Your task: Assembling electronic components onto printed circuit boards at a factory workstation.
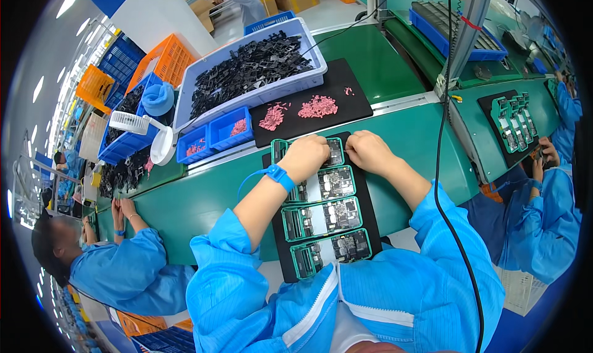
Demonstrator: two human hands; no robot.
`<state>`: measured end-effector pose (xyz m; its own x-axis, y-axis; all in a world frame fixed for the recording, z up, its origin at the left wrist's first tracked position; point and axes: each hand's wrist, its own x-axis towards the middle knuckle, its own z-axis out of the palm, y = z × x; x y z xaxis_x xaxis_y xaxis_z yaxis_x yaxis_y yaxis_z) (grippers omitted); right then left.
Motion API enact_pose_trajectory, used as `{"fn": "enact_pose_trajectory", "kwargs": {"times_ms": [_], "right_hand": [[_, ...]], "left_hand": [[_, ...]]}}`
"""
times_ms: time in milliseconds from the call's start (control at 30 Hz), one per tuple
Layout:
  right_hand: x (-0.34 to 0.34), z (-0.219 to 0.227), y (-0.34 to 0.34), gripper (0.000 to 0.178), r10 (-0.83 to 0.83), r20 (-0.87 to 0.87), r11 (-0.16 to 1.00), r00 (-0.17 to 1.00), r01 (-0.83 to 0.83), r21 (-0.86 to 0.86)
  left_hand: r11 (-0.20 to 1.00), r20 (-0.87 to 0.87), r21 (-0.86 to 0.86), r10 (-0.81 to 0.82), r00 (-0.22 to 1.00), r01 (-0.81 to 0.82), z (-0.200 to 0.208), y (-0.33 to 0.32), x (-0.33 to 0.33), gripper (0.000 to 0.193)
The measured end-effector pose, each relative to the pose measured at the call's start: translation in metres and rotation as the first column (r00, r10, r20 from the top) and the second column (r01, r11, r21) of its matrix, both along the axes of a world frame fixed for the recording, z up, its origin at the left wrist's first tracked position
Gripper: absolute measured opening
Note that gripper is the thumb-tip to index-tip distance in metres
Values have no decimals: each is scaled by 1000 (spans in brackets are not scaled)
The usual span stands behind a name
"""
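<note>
Several green-framed phone housings with exposed circuit boards lie in a column on a black mat (pixel 372 226) in front of me. The nearest phone housing (pixel 332 252) and the one behind it (pixel 322 219) are fully in sight. My left hand (pixel 307 157), with a blue wrist strap (pixel 280 177), rests over the farthest phone housing (pixel 334 152) and partly covers it. Its fingers are bent together at the board; whatever they pinch is hidden. At that housing's right edge, my right hand (pixel 368 151) has its fingers curled and pressed together, their contents too small to make out.
Beyond the mat, pink pieces (pixel 317 106) lie on a black pad beside small blue bins (pixel 230 132) and a large tub (pixel 316 68) of black parts. A white fan (pixel 163 145) stands left. A black cable (pixel 440 167) hangs at my right. Co-workers sit on both sides.
</note>
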<state>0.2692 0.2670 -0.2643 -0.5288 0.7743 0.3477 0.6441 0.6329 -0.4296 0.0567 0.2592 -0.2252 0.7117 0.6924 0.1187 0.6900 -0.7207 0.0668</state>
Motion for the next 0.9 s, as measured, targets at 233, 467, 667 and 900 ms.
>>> {"fn": "enact_pose_trajectory", "kwargs": {"times_ms": [233,467,667,900], "right_hand": [[-6,18,-31,6,133,-99,975,986,-148,-165],[-19,19,-51,6,318,40,942,947,-311,-129],[-26,23,-54,7,343,174,939,923,-340,-49],[-28,30,-55,6,343,256,938,904,-345,-41]], "left_hand": [[987,61,-136,-72,996,80,-5,-7,-26,24],[979,77,-202,12,997,4,-6,-7,-30,29],[984,68,-175,28,997,-16,-8,-9,-30,26],[989,62,-145,20,998,-10,-9,-10,-30,22]]}}
